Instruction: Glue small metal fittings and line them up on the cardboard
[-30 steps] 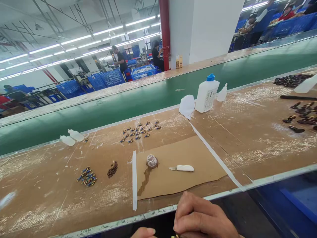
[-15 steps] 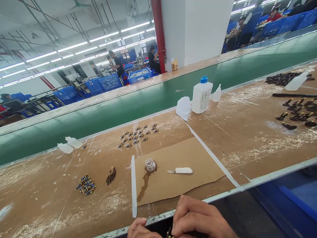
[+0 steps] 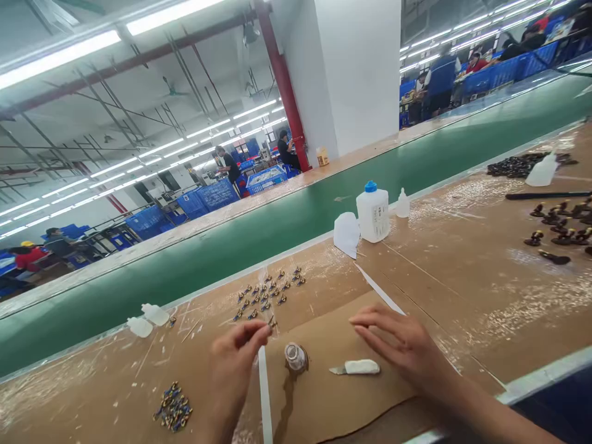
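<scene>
My left hand (image 3: 237, 364) is raised over the worktable, thumb and finger pinched on a small blue-and-gold part (image 3: 272, 322). Just beyond it lie several similar parts (image 3: 264, 297) in loose rows. My right hand (image 3: 400, 342) hovers above the cardboard sheet (image 3: 333, 401), its fingers stretched out and holding nothing. Below that hand a white-handled knife (image 3: 362, 367) lies on the cardboard. A small clear cup (image 3: 295, 356) stands on the same sheet, with a brown stain around it. Nearer me, left of my left forearm, is a heap of blue-and-gold parts (image 3: 172, 407).
At the back stand a white jug with a blue cap (image 3: 372, 213), a white paper piece (image 3: 346, 234) and a small squeeze bottle (image 3: 402, 203). Two squeeze bottles (image 3: 147, 319) lie at left. Dark brown pieces (image 3: 562, 228) fill the right. A green conveyor belt (image 3: 296, 213) runs behind.
Both hands have risen from the table's front edge and moved apart over the table. My left hand carries a small part toward the rows. The view has tilted upward.
</scene>
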{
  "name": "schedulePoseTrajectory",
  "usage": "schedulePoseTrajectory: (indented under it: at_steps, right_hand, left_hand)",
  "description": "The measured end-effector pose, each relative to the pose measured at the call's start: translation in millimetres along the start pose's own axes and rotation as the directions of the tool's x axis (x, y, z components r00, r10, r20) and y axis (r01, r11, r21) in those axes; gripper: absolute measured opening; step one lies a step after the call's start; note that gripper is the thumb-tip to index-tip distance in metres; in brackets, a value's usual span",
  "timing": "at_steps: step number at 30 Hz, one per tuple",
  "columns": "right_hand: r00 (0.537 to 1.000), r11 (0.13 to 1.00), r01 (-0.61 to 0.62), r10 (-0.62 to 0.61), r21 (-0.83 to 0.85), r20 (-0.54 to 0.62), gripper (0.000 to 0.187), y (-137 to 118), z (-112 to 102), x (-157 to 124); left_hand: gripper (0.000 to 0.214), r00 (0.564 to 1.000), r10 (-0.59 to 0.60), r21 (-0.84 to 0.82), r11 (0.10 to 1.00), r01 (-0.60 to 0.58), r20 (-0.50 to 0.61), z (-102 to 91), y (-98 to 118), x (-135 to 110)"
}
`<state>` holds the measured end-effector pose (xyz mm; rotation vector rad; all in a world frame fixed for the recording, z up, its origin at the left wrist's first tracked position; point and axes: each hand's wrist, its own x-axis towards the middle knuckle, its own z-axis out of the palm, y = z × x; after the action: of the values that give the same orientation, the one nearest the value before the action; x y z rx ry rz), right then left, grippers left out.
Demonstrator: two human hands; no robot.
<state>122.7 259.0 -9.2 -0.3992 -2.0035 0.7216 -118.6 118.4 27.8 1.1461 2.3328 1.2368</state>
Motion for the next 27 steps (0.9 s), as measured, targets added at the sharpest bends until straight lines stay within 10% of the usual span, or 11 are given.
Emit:
schedulePoseTrajectory:
  at_steps: [6,14,20,27]
  right_hand:
    - [0.992,0.986,0.079,-0.092,-0.147,-0.082,0.018,38,-2,9]
    - [0.997,0.992,0.066,-0.070,-0.109,-0.028,0.016,40,0,2]
    - [0.995,0.986,0.079,-0.087,-0.148,-0.047,0.013,38,-4,1]
    - [0.987,0.971,0.122,-0.140,-0.204,-0.077,0.017,45,-4,-3]
  left_hand:
    - [0.019,0.986,0.039,0.163,0.984,-0.066,0.162,51.6,3,100]
    - [0.026,0.968,0.038,0.299,0.947,-0.114,0.247,83.1,-4,125]
    - [0.022,0.978,0.153,0.262,0.947,-0.186,0.142,23.1,4,106]
    - [0.022,0.996,0.085,0.377,0.923,-0.079,0.002,-72.4,-50,5]
